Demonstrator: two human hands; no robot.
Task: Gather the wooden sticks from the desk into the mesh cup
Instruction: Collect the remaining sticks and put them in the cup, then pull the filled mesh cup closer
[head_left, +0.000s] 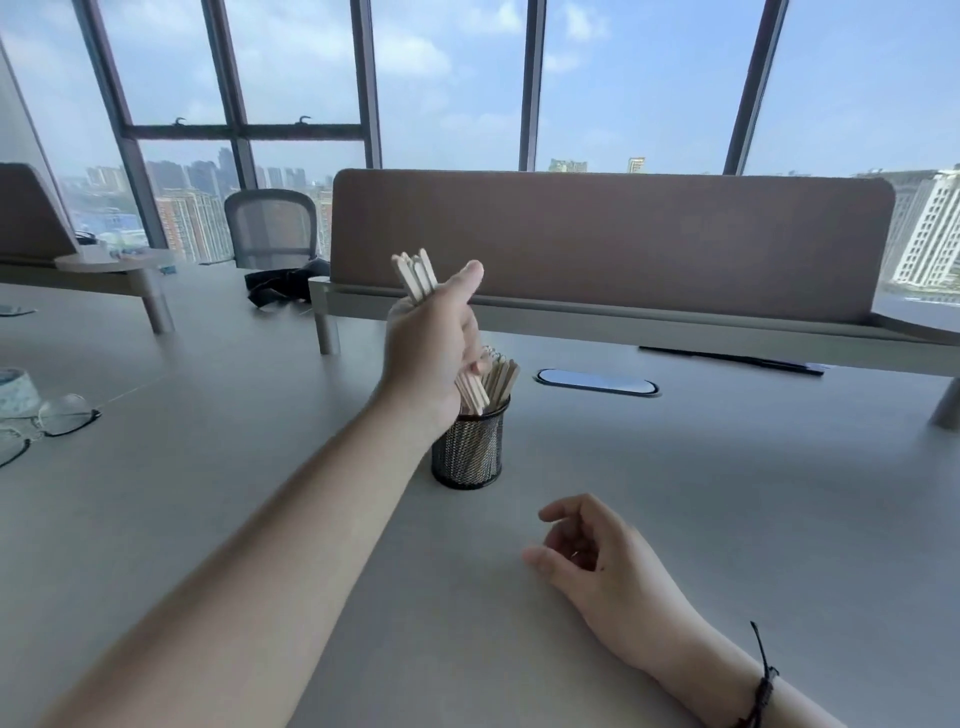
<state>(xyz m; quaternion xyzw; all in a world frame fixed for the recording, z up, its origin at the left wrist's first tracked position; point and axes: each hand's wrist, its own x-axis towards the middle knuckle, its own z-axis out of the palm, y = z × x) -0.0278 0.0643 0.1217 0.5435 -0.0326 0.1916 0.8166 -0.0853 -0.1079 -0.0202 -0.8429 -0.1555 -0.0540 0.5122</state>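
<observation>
A black mesh cup (469, 454) stands upright near the middle of the grey desk (727, 493). Several wooden sticks (501, 376) lean inside it, their tops above the rim. My left hand (434, 348) is raised just above and left of the cup, shut on a bundle of wooden sticks (415, 275). The bundle's upper ends stick out above my fist and its lower ends hang at the cup's rim. My right hand (597, 556) rests on the desk in front of the cup, fingers loosely curled and holding nothing.
Eyeglasses (52, 421) and a tape roll (15, 387) lie at the left edge. A brown partition (623, 244) runs across the back, with a cable grommet (597, 382) before it. A black strap (283, 286) and an office chair (272, 226) sit behind.
</observation>
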